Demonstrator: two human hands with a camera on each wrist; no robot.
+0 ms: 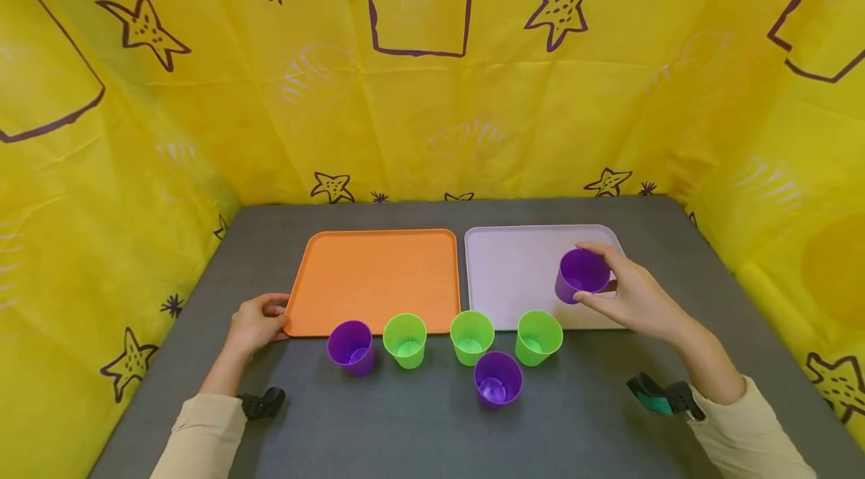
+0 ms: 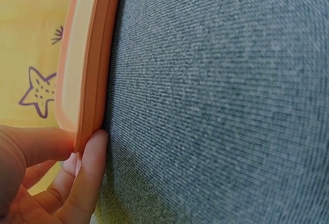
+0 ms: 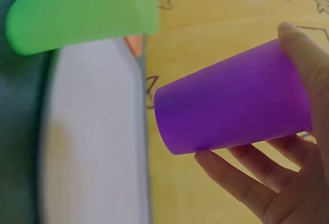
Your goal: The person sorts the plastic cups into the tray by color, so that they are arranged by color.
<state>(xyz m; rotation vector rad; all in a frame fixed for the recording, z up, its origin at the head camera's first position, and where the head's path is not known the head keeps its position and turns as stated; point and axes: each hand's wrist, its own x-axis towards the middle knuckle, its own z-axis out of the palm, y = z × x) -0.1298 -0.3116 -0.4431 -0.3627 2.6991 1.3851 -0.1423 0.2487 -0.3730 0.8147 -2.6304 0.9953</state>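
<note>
My right hand (image 1: 638, 297) holds a purple cup (image 1: 583, 272) above the right part of the light purple tray (image 1: 510, 261). In the right wrist view, the thumb and fingers of the hand (image 3: 303, 152) grip the purple cup (image 3: 231, 100) from both sides. At the front left corner of the orange tray (image 1: 378, 276), my left hand (image 1: 253, 327) pinches the edge. The left wrist view has the thumb and a fingertip of that hand (image 2: 56, 178) on the corner of the orange tray (image 2: 95, 80).
Green cups (image 1: 405, 347) (image 1: 471, 344) (image 1: 538, 344) stand in a row along the trays' front edges, with a purple cup (image 1: 351, 353) at the row's left end. Another purple cup (image 1: 498, 387) stands nearer the front. Yellow patterned cloth (image 1: 419, 126) surrounds the back and sides of the table.
</note>
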